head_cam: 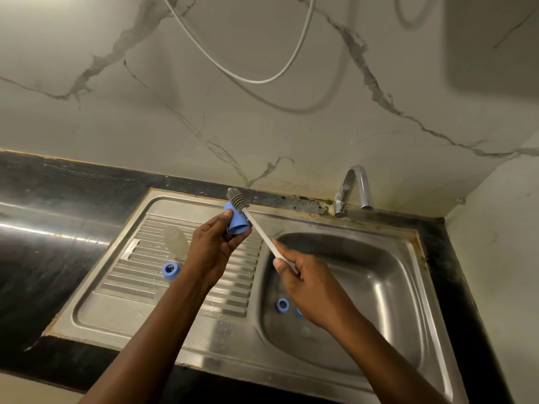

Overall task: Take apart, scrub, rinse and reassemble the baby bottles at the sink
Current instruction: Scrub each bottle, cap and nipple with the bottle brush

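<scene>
Left hand [213, 246], raised above the ribbed drainboard of the stainless-steel sink [116, 325]: fingers [239, 239] clamped round a blue cone-shaped plastic bottle cap [237, 224], at whose upper end sits the grey bristled head of a white-handled bottle brush [259, 228]; right hand [309, 284], over the basin, fingers closed on the handle's lower end. On the drainboard: one clear plastic baby bottle [176, 240] lying on its side, one blue screw ring [170, 270] near it; in the basin: a second blue ring [282, 305], with another blue piece [299, 312] partly hidden by the right hand. Chrome tap [354, 191] at the back rim; black stone surface [43, 258] around the sink.
</scene>
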Demonstrator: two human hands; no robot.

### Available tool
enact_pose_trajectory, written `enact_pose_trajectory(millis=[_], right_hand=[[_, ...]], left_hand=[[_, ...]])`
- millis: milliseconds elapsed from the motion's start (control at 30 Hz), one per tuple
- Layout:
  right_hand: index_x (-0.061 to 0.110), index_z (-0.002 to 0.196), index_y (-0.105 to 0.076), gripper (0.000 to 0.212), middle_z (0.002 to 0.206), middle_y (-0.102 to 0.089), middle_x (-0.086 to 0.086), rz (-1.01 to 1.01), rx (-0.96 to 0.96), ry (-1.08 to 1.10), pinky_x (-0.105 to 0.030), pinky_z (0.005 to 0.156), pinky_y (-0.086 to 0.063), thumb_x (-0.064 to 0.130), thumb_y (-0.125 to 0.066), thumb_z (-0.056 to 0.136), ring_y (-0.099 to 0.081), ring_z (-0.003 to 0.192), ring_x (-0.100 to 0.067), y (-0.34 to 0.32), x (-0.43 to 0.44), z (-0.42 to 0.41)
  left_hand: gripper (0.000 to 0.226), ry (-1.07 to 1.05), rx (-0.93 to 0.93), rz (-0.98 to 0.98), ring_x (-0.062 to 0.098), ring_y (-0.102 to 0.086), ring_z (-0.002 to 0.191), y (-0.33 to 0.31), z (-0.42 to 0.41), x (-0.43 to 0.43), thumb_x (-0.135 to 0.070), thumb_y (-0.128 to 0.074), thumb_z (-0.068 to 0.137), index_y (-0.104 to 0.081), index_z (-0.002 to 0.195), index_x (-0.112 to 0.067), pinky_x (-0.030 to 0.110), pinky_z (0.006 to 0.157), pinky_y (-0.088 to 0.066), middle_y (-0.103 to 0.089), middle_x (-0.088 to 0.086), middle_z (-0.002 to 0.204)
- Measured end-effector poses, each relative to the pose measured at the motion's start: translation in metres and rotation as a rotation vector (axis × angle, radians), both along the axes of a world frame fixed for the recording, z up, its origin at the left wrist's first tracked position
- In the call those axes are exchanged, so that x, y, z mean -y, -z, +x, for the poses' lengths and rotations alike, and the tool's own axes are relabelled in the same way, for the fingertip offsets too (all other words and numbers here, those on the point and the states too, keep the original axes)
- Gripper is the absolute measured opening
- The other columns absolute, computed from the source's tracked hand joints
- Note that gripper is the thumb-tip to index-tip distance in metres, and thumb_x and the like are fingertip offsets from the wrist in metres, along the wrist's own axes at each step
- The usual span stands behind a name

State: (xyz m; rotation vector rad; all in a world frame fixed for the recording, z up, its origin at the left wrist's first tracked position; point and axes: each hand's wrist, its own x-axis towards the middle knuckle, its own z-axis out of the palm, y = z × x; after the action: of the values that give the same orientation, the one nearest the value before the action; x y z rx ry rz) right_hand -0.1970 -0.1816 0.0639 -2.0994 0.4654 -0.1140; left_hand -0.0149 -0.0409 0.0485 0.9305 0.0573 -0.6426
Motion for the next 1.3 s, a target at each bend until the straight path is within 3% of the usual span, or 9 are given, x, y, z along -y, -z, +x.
enact_pose_trajectory(millis=[67, 167, 300, 400, 500, 633, 900, 1200, 1300], right_hand=[[0.038, 0.159, -0.044, 0.051, 0.128, -0.068, 0.019, 0.001, -0.003, 0.003, 0.0, 0.074, -0.046, 0.048, -0.05, 0.109, -0.06, 0.1, 0.022, -0.003, 0.001, 0.003], [0.041, 0.158, -0.044, 0.05, 0.132, -0.071, 0.014, -0.001, -0.015, -0.01, -0.003, 0.071, -0.047, 0.047, -0.049, 0.109, -0.065, 0.094, 0.011, -0.008, 0.003, 0.004], [0.045, 0.157, -0.044, 0.047, 0.106, -0.073, 0.011, -0.011, -0.048, -0.028, -0.014, 0.067, -0.053, 0.045, -0.049, 0.11, -0.067, 0.081, 0.003, -0.009, 0.002, -0.007], [0.044, 0.157, -0.045, 0.047, 0.105, -0.071, 0.012, 0.012, -0.055, -0.032, -0.021, 0.072, -0.057, 0.045, -0.049, 0.11, -0.069, 0.085, -0.002, -0.006, -0.002, -0.016], [0.044, 0.156, -0.047, 0.046, 0.083, -0.065, 0.016, 0.049, -0.053, -0.03, -0.012, 0.064, -0.049, 0.045, -0.05, 0.11, -0.063, 0.073, 0.008, -0.002, -0.004, -0.023], [0.044, 0.155, -0.048, 0.046, 0.111, -0.072, 0.018, 0.06, -0.044, -0.018, -0.007, 0.072, -0.048, 0.045, -0.051, 0.11, -0.064, 0.091, 0.014, -0.001, -0.003, -0.021], [0.037, 0.159, -0.045, 0.049, 0.123, -0.07, 0.011, 0.008, -0.045, 0.002, -0.008, 0.07, -0.05, 0.044, -0.05, 0.11, -0.067, 0.097, 0.002, -0.004, -0.005, 0.001], [0.039, 0.159, -0.043, 0.05, 0.12, -0.071, 0.01, -0.044, -0.053, -0.002, -0.014, 0.071, -0.056, 0.046, -0.049, 0.11, -0.07, 0.091, -0.002, -0.005, -0.004, 0.002], [0.04, 0.158, -0.043, 0.049, 0.101, -0.069, 0.012, -0.036, -0.044, -0.001, -0.014, 0.063, -0.052, 0.045, -0.049, 0.11, -0.066, 0.083, 0.005, -0.003, -0.007, -0.002]], left_hand=[[0.042, -0.001, -0.019, 0.007, 0.035, -0.075, 0.111, 0.002, -0.001, 0.001, -0.022, -0.067, 0.098, -0.064, 0.131, 0.003, 0.044, 0.091, -0.064, -0.074, 0.024, 0.122], [0.039, -0.034, -0.059, 0.002, 0.037, -0.075, 0.111, 0.006, 0.001, 0.0, -0.019, -0.065, 0.102, -0.061, 0.133, 0.004, 0.046, 0.091, -0.064, -0.073, 0.025, 0.124], [0.044, -0.096, -0.11, -0.064, 0.035, -0.074, 0.115, 0.006, 0.009, -0.006, -0.019, -0.067, 0.099, -0.059, 0.136, 0.005, 0.041, 0.087, -0.065, -0.073, 0.024, 0.127], [0.048, -0.113, -0.13, -0.093, 0.033, -0.076, 0.11, 0.005, 0.012, -0.009, -0.022, -0.068, 0.096, -0.059, 0.135, 0.003, 0.039, 0.084, -0.066, -0.071, 0.025, 0.13], [0.049, -0.105, -0.152, -0.112, 0.033, -0.074, 0.111, 0.008, 0.014, -0.011, -0.023, -0.065, 0.1, -0.056, 0.14, 0.003, 0.042, 0.093, -0.063, -0.066, 0.026, 0.138], [0.053, -0.053, -0.159, -0.126, 0.033, -0.072, 0.118, 0.008, 0.006, -0.011, -0.024, -0.065, 0.097, -0.055, 0.143, 0.002, 0.043, 0.098, -0.06, -0.065, 0.025, 0.14], [0.049, -0.023, -0.253, -0.217, 0.032, -0.073, 0.116, 0.007, -0.006, -0.005, -0.022, -0.059, 0.103, -0.052, 0.146, -0.001, 0.047, 0.1, -0.058, -0.066, 0.024, 0.139], [0.052, 0.0, -0.23, -0.075, 0.035, -0.068, 0.121, 0.004, -0.006, 0.0, -0.026, -0.067, 0.1, -0.054, 0.144, -0.002, 0.044, 0.09, -0.064, -0.061, 0.026, 0.141], [0.043, -0.031, -0.199, -0.038, 0.033, -0.07, 0.115, 0.003, -0.005, 0.002, -0.02, -0.072, 0.095, -0.06, 0.133, -0.002, 0.038, 0.08, -0.067, -0.061, 0.023, 0.133]])
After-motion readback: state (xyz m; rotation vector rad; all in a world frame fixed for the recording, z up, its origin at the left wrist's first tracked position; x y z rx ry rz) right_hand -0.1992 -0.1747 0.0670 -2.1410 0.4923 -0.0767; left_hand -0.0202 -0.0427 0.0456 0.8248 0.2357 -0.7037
